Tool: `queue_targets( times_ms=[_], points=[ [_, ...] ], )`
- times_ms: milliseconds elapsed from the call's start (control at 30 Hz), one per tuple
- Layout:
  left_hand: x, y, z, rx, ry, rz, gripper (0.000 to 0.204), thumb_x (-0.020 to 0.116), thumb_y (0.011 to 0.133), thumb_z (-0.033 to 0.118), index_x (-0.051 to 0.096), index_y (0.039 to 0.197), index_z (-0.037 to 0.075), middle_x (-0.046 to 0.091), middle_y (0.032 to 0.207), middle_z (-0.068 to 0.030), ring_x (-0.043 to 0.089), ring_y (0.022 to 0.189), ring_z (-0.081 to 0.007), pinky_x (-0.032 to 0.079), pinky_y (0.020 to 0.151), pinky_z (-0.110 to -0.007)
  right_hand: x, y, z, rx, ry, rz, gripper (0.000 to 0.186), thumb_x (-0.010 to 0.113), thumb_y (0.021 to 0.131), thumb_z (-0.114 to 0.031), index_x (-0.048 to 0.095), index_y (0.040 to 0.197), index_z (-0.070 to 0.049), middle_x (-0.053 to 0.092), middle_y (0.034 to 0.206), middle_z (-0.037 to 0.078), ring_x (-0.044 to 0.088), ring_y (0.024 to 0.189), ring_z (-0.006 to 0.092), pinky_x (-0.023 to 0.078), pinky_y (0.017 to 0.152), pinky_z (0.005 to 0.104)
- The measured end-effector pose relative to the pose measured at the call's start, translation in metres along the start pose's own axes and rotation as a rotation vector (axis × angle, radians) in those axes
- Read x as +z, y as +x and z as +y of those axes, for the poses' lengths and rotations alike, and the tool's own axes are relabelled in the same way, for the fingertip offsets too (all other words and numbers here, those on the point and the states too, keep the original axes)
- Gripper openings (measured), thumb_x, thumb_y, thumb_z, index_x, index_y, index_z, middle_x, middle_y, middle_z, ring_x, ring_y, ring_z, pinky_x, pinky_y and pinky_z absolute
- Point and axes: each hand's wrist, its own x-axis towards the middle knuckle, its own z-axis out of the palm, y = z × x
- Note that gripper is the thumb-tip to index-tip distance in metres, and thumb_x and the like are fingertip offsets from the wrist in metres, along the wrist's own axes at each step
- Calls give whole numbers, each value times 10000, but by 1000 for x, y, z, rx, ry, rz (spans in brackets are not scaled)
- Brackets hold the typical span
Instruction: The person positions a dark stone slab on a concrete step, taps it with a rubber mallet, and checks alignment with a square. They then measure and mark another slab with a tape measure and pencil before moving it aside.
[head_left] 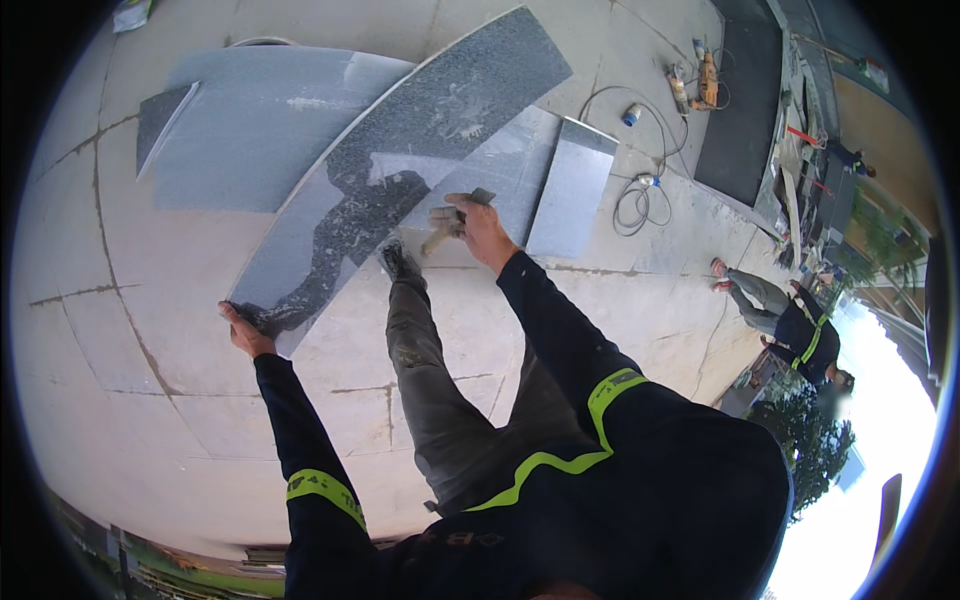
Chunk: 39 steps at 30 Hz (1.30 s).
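Head view shows us a long gray slab (420,130) slanting from lower left to upper right across the middle, its near end at our left hand (245,330). That hand is closed around the slab's corner, its fingers curled at the left edge. Our right hand (480,225), near the slab's right edge, is clenched on a short tool (438,238) with a tan part pointing down and a gray part above (we cannot tell its exact kind). So neither of our hands is spread. A dark patch runs along the slab's lower half (shadow or wet stone, we cannot say which), with paler smears farther up.

In our view the slab overlaps a wide gray sheet (280,125) on its left; a smaller rectangular panel (572,195) lies apart from it on the right. All of this is over a pale concrete floor (335,385) crossed by dark joints, and our shoe (400,262) stands just beside the slab's right edge.

Farther right, an orange power tool (708,82) lies beside a slimmer one (679,90), and a looped cable (640,205) trails near a blue connector (632,115). Past a dark mat (740,105), other pieces lie piled. Near the right rim, another person (805,330) stands in dark clothing with bright yellow bands.
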Motion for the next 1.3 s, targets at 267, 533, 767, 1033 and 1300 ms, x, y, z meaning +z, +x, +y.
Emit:
queue_targets(
  times_ms=[267, 533, 767, 1033, 1300],
  points=[
    [5, 38, -32, -60, -92, -139, 932, 711, 997, 721, 612, 1492, -63, 653, 1477, -191, 630, 1330, -306, 494, 1138, -450, -204, 17, -101, -456, -951, 670, 318, 744, 1046, -348, 776, 1066, -33, 780, 852, 146, 722, 733, 251, 558, 674, 439],
    [29, -97, -149, 87, 216, 484, 421, 629, 1065, 321, 674, 1108, -95, 739, 1127, -291, 687, 987, -389, 539, 921, -511, -325, 65, -246, -371, -1238, 484, 874, 828, 911, -645, 637, 1497, -24, 761, 1230, 212, 762, 1074, 344, 637, 684, 434],
    [312, -437, -177, -445, -60, -720, 806, 733, 1027, 601, 527, 1533, 9, 578, 1517, -163, 571, 1382, -313, 519, 1105, -516, -360, 72, -240, -426, -1245, 324, 794, 852, 924, -576, 664, 1391, 38, 740, 1052, 160, 727, 725, 252, 598, 574, 363],
    [376, -524, -162, -627, -673, -548, 788, 749, 1071, 356, 310, 1628, 12, 402, 1695, -212, 408, 1565, -426, 332, 1230, -737, -392, 36, -245, -372, -778, 142, 386, 869, 958, -305, 666, 1181, -62, 560, 880, -27, 493, 666, 92, 440, 580, 285],
    [343, -515, -206, 208, 620, -657, 382, 729, 881, 5, 611, 1243, -23, 707, 1263, -322, 663, 1297, -504, 541, 1053, -597, -365, -60, -235, -343, -680, -58, 378, 892, 924, -238, 644, 1148, -60, 528, 808, -48, 434, 564, 64, 370, 527, 263]
  ],
)
